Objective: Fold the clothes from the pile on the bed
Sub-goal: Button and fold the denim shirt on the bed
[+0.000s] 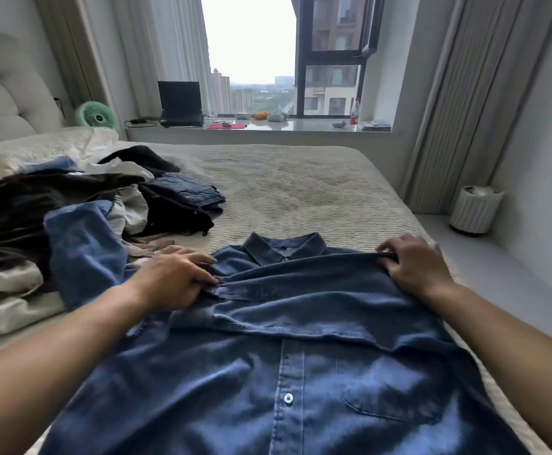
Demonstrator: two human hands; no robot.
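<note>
Bare bedspread (301,188) lies open in the upper centre and right. The clothes pile (71,205) crowds the left.

The blue shirt (287,372) runs off the bottom edge. The small things on the windowsill (301,126) are too tiny to tell.

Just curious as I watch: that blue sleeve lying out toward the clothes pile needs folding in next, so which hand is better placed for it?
Probably the left hand: it grips the denim shirt right beside that sleeve.
</note>
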